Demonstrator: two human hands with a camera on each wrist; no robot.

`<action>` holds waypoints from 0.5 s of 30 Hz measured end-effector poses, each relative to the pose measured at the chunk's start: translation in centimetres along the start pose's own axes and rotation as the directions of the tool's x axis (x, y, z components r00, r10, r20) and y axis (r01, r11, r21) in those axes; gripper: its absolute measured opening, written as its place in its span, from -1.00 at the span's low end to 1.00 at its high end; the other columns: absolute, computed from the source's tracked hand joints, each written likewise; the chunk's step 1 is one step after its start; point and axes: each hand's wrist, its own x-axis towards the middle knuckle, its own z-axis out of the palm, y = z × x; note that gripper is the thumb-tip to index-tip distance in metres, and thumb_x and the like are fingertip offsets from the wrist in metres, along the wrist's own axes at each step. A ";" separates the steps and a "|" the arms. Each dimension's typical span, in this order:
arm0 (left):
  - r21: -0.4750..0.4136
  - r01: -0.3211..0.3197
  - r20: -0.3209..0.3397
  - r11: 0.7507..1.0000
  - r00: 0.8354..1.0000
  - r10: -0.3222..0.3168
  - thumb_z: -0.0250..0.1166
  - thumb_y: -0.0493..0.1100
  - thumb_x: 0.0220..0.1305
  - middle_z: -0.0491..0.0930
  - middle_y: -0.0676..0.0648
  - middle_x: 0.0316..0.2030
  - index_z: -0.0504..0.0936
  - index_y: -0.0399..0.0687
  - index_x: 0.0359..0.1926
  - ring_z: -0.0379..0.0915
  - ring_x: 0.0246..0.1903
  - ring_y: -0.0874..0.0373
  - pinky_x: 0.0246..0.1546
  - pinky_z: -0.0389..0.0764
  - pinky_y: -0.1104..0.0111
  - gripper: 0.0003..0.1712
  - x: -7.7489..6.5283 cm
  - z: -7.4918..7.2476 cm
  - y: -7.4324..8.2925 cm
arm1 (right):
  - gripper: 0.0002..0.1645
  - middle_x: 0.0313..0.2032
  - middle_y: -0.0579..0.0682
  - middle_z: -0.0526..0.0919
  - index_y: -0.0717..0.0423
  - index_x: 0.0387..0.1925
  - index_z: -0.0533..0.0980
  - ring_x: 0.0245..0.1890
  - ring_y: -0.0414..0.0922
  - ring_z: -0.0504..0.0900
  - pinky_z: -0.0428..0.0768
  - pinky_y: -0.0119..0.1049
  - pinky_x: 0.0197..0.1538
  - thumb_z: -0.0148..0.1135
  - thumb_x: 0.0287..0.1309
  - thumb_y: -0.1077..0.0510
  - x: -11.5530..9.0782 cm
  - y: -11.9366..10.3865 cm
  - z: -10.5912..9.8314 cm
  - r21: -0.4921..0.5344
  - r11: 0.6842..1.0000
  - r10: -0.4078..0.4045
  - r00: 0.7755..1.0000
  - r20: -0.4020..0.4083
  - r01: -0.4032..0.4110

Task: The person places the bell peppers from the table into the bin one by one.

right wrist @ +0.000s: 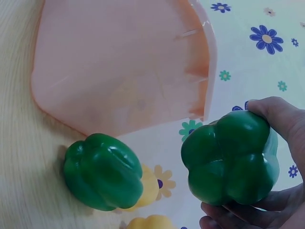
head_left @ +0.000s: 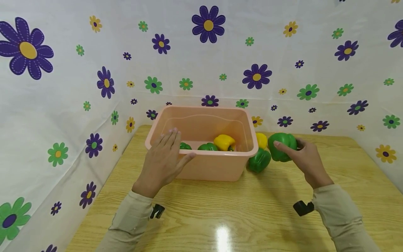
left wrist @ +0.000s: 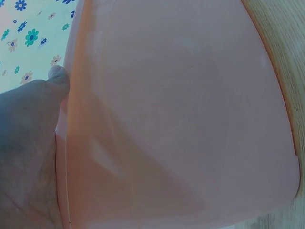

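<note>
And here we are at the salmon-pink, rectangular plastic tub [head_left: 211, 169], standing on the pale wood-grained counter [head_left: 189, 224]! The left hand [head_left: 164, 157] is on its near rim, towards the left corner: fingers straight and close together, reaching over the opening, thumb out along the edge, nothing pinched.

Now across to the right of the tub, where the right hand [head_left: 310, 159] has the glossy, lobed green bell pepper [head_left: 280, 147], thumb on one side, fingers curled on the other, holding it up off the counter. Just beside the tub's right wall sits a second shiny dark-green bell pepper [head_left: 259, 161], and behind that, also right of the tub, a smooth yellow bell pepper [head_left: 261, 140], partly hidden. The right wrist view offers another yellow shape [right wrist: 152, 222] at its bottom edge, too cut off to tell more.

Inside the tub, a glossy yellow bell pepper [head_left: 224, 142] lies towards the right, with two rounded green peppers [head_left: 207, 147] left of it, both half covered by the near rim. Behind the tub hangs a white sheet printed with purple, green and yellow flowers [head_left: 176, 63].
</note>
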 end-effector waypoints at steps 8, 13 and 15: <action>0.004 0.001 -0.007 1.000 1.000 -0.001 -0.03 0.41 0.47 0.11 -0.33 0.51 0.16 -0.41 0.50 0.05 0.50 -0.19 0.53 0.00 0.01 0.03 0.0 0.0 0.0 | 0.01 0.21 0.28 0.49 0.32 0.43 0.28 0.04 0.02 0.53 0.54 -0.32 0.02 0.27 0.28 -0.33 0.4 -0.9 0.1 0.017 0.998 -0.052 0.998 -0.021 0.053; 0.006 -0.002 -0.013 1.000 1.000 0.002 -0.01 0.40 0.46 0.12 -0.33 0.51 0.16 -0.41 0.50 0.06 0.50 -0.19 0.53 0.02 0.01 0.03 0.0 0.0 0.1 | 0.02 0.20 0.28 0.48 0.33 0.43 0.28 0.03 0.03 0.51 0.55 -0.38 -0.02 0.29 0.27 -0.32 0.5 -1.7 0.3 0.024 0.997 -0.077 0.996 -0.051 0.079; 0.009 -0.002 -0.013 1.000 1.000 0.002 -0.01 0.40 0.46 0.12 -0.33 0.50 0.16 -0.41 0.50 0.06 0.50 -0.19 0.52 0.02 0.01 0.03 0.0 0.0 0.0 | 0.02 0.20 0.28 0.48 0.33 0.43 0.27 0.03 0.03 0.51 0.55 -0.39 -0.02 0.29 0.26 -0.32 0.6 -2.1 0.4 0.027 0.996 -0.078 0.995 -0.060 0.079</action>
